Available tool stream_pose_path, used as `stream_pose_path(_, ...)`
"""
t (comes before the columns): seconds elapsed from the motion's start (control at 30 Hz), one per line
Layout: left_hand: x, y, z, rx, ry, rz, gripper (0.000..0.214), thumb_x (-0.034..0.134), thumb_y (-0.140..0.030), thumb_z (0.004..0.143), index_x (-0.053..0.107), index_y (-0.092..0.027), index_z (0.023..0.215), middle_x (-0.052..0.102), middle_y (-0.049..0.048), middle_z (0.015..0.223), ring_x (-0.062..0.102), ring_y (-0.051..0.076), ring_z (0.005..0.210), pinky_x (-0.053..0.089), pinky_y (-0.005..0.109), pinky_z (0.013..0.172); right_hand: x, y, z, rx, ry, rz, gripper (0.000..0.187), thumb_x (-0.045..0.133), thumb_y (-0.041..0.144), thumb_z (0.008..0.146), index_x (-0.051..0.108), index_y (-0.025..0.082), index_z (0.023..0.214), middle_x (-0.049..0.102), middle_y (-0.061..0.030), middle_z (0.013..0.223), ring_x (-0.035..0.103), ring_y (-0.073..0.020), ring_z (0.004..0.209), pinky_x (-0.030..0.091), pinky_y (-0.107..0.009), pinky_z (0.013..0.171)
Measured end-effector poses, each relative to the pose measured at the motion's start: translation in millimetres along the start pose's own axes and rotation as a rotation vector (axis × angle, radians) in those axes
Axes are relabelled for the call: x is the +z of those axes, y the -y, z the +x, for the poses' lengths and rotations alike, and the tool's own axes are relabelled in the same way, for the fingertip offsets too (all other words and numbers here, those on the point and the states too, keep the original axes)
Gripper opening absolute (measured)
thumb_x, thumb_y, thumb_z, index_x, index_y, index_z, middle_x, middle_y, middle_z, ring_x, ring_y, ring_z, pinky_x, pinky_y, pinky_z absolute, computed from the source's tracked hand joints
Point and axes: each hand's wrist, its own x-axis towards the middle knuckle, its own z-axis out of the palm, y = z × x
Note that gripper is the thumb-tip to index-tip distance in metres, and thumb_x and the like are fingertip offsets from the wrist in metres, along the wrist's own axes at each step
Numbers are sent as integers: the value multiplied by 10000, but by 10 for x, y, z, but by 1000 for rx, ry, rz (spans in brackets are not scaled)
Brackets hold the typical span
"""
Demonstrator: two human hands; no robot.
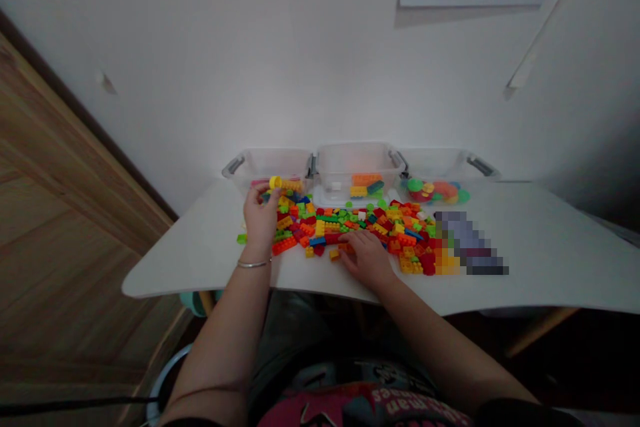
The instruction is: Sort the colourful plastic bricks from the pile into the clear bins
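Note:
My left hand is raised over the left end of a pile of coloured building bricks and pinches a small yellow brick between its fingertips, just in front of the left clear bin. A thin bracelet circles that wrist. My right hand lies low on the white table at the pile's near edge, its fingers curled onto an orange brick.
Three clear plastic bins stand in a row against the white wall: the left one, the middle bin with orange and yellow bricks, and the right bin with round pieces. A pixelated patch covers the pile's right end. A wooden panel rises at left.

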Motion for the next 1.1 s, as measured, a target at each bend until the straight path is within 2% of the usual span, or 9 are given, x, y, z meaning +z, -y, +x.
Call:
stream_pose_path(0.13, -86, -27, 437, 25, -161, 134, 237, 632, -289, 786, 608, -176, 992, 648, 52, 1055, 595, 198, 1030, 453, 327, 925, 5, -21, -1, -11, -3, 16, 164, 547, 223, 872, 654, 197, 994, 703, -84, 1000, 619, -241, 969, 471, -408, 922)
stream_pose_path(0.2, -109, -13, 628, 63, -188, 201, 238, 643, -254, 769, 600, -175, 990, 641, 56, 1070, 583, 200, 1046, 435, 341, 963, -2, -24, 0, -15, 2, 24, 168, 546, 215, 871, 654, 197, 998, 706, -82, 1009, 622, -238, 969, 468, -411, 933)
stream_pose_path(0.33, -77, 45, 864, 14, 4, 245, 197, 636, -236, 782, 592, -175, 963, 662, 56, 1039, 607, 187, 984, 453, 324, 923, -11, -17, 7, -1, 5, 30, 203, 549, 206, 865, 651, 192, 1040, 709, -83, 1024, 621, -245, 987, 471, -414, 939)
stream_pose_path(0.4, -50, 55, 897, -50, 72, 335, 185, 646, -257, 784, 600, -181, 946, 673, 60, 1017, 615, 205, 969, 448, 357, 923, -6, -18, 9, 6, 5, 32, 214, 558, 200, 854, 653, 188, 1046, 708, -88, 1030, 621, -249, 997, 474, -418, 942)
stream_pose_path(0.5, -28, 33, 897, -113, 110, 482, 203, 681, -286, 756, 623, -195, 928, 685, 66, 1000, 619, 248, 979, 432, 417, 940, 8, -25, 6, 9, 2, 35, 206, 560, 200, 852, 656, 194, 1034, 707, -83, 1023, 623, -253, 1000, 474, -426, 948)
stream_pose_path(0.67, -1, -38, 913, -140, 187, 519, 193, 670, -323, 752, 653, -182, 883, 698, 79, 928, 626, 248, 888, 478, 388, 846, 3, -28, 4, -4, 2, 38, 193, 555, 211, 865, 655, 183, 1027, 709, -91, 1007, 626, -250, 984, 479, -422, 939)
stream_pose_path(0.83, 41, -86, 932, -174, 205, 590, 222, 663, -354, 748, 679, -176, 879, 711, 94, 927, 640, 262, 885, 492, 399, 832, -6, -27, 6, -2, 4, 44, 180, 559, 196, 865, 659, 179, 1015, 712, -96, 1000, 634, -236, 968, 478, -409, 939)
stream_pose_path(0.97, 82, -33, 927, -95, 188, 529, 297, 638, -287, 756, 679, -147, 1015, 705, 107, 1056, 647, 243, 972, 485, 369, 902, 5, -45, 2, -13, 6, 62, 182, 569, 190, 858, 659, 175, 1014, 711, -89, 1006, 627, -242, 974, 482, -412, 931)
stream_pose_path(1.1, 30, 30, 814, 83, 151, 463, 379, 600, -272, 780, 652, -134, 1128, 671, 113, 1171, 600, 254, 1125, 427, 379, 1021, 16, -62, -2, -15, 1, 84, 185, 563, 188, 861, 658, 172, 1018, 710, -83, 1013, 618, -243, 985, 481, -414, 935)
